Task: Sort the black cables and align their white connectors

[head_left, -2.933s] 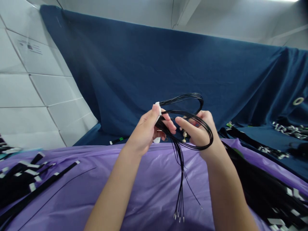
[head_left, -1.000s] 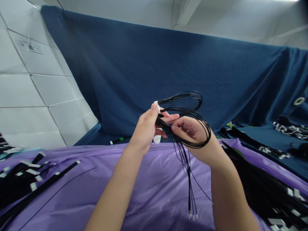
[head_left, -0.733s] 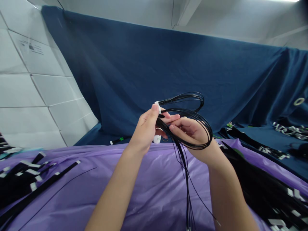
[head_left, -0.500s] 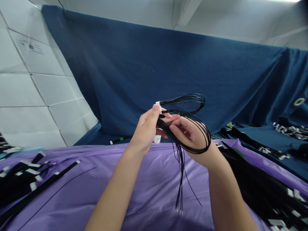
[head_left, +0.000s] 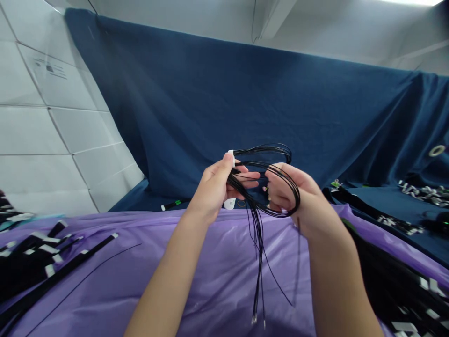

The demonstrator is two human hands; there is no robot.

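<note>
Pinching a white connector point(head_left: 231, 159), the left hand point(head_left: 214, 186) gathers black wires point(head_left: 260, 250), some gripped by the curled right hand point(head_left: 307, 196).

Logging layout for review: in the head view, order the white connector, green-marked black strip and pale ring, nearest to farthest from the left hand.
1. White connector: pinched in the left hand.
2. Green-marked black strip: left of that hand.
3. Pale ring: far right.

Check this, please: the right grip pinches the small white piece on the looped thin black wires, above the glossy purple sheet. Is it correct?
Wrong side: the head view shows the left grip pinching the small white piece on the looped thin black wires, above the glossy purple sheet.
</note>
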